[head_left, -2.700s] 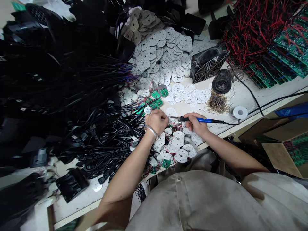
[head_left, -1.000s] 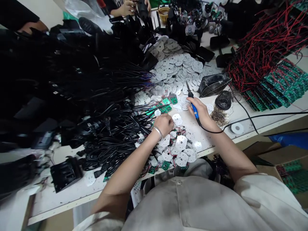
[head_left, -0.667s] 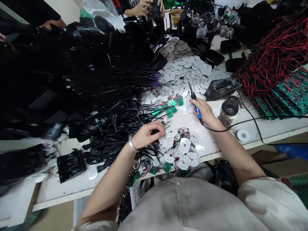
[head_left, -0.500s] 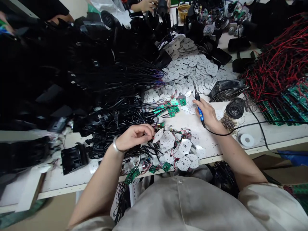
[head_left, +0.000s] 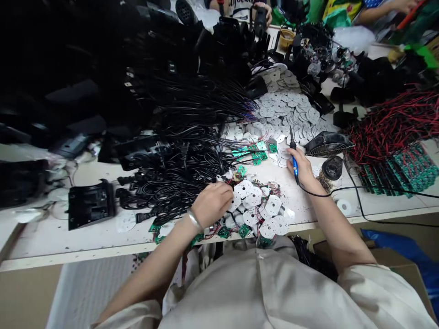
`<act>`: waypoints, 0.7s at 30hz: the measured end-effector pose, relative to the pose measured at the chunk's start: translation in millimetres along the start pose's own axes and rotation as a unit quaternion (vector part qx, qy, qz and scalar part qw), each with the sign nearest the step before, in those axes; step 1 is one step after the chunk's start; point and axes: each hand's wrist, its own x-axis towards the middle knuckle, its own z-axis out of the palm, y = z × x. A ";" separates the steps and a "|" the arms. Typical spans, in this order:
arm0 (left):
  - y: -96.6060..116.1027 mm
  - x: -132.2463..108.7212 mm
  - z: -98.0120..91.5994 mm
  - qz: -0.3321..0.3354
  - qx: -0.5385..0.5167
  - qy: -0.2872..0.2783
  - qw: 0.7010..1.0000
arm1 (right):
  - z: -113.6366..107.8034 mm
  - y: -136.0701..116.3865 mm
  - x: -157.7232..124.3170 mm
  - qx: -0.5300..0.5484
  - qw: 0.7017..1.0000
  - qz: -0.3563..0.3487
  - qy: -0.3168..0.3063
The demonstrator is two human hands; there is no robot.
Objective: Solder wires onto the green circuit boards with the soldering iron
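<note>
My right hand (head_left: 303, 168) is wrapped round the blue handle of a soldering iron (head_left: 295, 168), its dark tip pointing away towards the heaped discs. My left hand (head_left: 213, 203), palm down with fingers curled together, is closed on the near edge of a white perforated disc (head_left: 236, 203). Its fingertips are partly hidden. That disc lies against a loose group of similar white discs (head_left: 273, 205) with red wires and small parts among them. Beyond it, small green circuit boards (head_left: 258, 153) sit at the ends of black cables. Several more green boards (head_left: 244, 231) lie along the table's front edge.
Bundled black cables (head_left: 178, 178) fill the left. A big heap of white discs (head_left: 288, 112) lies behind, beside a black fan (head_left: 327, 144). Right are a dark dish (head_left: 332, 168), a white ring (head_left: 344, 207) and red-wired boards (head_left: 408, 169). Other people's hands (head_left: 264, 13) show at the back.
My left hand has turned palm down and lowered the tilted disc to the group of discs. My right hand still holds the soldering iron. The view has shifted.
</note>
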 end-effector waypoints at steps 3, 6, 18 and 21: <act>2.0 -8.7 13.8 0.022 0.056 0.046 0.997 | 4.7 -5.0 -1.3 -0.015 0.999 0.027 0.024; -0.2 -19.5 27.3 0.037 0.052 0.100 0.993 | 5.1 -13.8 1.0 -0.053 0.998 0.037 0.027; -16.2 -27.5 44.6 0.046 -0.026 0.117 0.992 | 8.0 -23.9 3.7 -0.040 0.997 0.065 0.010; -17.3 -30.2 40.6 0.059 -0.025 0.109 0.992 | 10.0 -21.0 3.0 -0.028 0.997 0.071 0.015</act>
